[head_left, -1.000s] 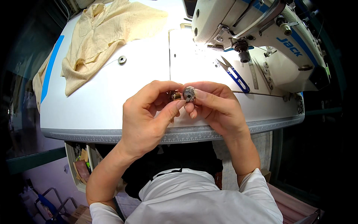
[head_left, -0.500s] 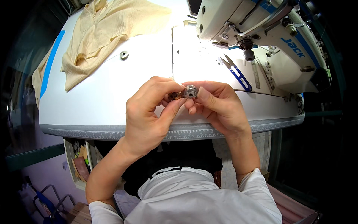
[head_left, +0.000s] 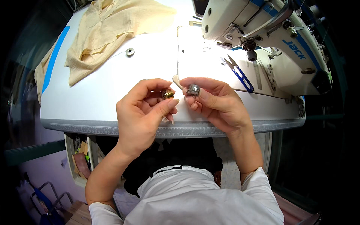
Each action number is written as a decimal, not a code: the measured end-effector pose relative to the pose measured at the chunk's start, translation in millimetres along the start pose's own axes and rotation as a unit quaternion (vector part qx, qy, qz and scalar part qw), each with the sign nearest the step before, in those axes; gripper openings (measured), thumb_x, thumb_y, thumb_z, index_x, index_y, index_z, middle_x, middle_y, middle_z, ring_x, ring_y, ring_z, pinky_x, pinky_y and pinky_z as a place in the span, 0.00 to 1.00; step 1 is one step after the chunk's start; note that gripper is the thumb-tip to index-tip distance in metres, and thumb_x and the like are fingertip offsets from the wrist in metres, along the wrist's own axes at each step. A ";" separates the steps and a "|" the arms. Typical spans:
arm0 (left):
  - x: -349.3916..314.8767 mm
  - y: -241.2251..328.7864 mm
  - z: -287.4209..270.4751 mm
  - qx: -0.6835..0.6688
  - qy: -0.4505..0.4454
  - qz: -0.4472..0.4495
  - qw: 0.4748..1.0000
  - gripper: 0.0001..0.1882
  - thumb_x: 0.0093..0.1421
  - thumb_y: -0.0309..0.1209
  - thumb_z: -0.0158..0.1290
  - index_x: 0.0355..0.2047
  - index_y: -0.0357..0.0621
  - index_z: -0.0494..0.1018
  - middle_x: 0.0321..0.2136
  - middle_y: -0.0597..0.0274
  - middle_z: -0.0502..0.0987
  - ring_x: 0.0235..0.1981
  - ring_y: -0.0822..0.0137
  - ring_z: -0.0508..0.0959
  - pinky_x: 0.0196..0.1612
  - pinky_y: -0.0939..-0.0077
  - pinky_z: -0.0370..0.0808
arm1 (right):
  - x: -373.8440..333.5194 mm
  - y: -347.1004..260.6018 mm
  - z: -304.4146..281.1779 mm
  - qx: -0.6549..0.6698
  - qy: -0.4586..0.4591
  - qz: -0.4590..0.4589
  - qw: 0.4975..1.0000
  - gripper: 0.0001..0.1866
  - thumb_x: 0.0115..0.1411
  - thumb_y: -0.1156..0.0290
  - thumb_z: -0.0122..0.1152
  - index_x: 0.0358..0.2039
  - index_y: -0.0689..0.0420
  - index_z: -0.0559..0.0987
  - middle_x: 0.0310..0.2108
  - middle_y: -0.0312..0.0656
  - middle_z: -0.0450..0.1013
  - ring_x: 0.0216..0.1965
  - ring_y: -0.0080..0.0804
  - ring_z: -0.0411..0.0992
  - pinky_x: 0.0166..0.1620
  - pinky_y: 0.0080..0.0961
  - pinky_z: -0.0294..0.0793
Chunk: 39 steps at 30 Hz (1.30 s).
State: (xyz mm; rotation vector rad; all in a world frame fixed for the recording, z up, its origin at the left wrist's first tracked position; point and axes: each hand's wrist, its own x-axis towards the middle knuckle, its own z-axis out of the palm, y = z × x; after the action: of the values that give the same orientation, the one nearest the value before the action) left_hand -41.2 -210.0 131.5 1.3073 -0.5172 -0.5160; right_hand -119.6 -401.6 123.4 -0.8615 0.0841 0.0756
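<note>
Between the thumb and fingers of my left hand (head_left: 139,112) is a small brass-coloured metal bobbin case (head_left: 167,93). My right hand (head_left: 221,105) pinches a silver metal bobbin case (head_left: 193,90) between thumb and forefinger. A small gap separates the two cases, held side by side over the white table near its front edge. My fingers cover parts of both, and I cannot tell what is inside them. Beyond my left hand, a metal bobbin (head_left: 129,52) lies on the table with a thread trailing left from it.
A white and blue sewing machine (head_left: 288,71) fills the right side, its head tipped back. Blue-handled thread snips (head_left: 242,77) lie beside it. Cream fabric (head_left: 97,41) is spread at the far left. A grey measuring strip (head_left: 180,130) edges the table, above an open drawer (head_left: 80,161).
My hands have drawn apart, the left one moving leftward with the brass-coloured bobbin case. The two cases were close together before. My head view has shifted slightly.
</note>
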 end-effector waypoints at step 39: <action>-75.4 -12.0 -65.6 -0.067 0.200 0.080 0.974 0.15 0.60 0.14 0.56 0.47 0.29 0.69 0.44 0.46 0.76 0.37 0.67 0.80 0.38 0.76 0.82 | 82.8 28.7 53.7 -0.711 -0.094 -0.252 0.650 0.14 0.55 0.80 0.66 0.44 0.60 0.79 0.40 0.45 0.74 0.38 0.40 0.75 0.39 0.30 0.77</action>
State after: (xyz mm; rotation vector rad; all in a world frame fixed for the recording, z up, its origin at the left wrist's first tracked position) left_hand -59.9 -115.4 102.8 1.1882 -0.2442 -0.1427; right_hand -37.9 -339.5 127.9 -2.4429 -0.5036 -0.3615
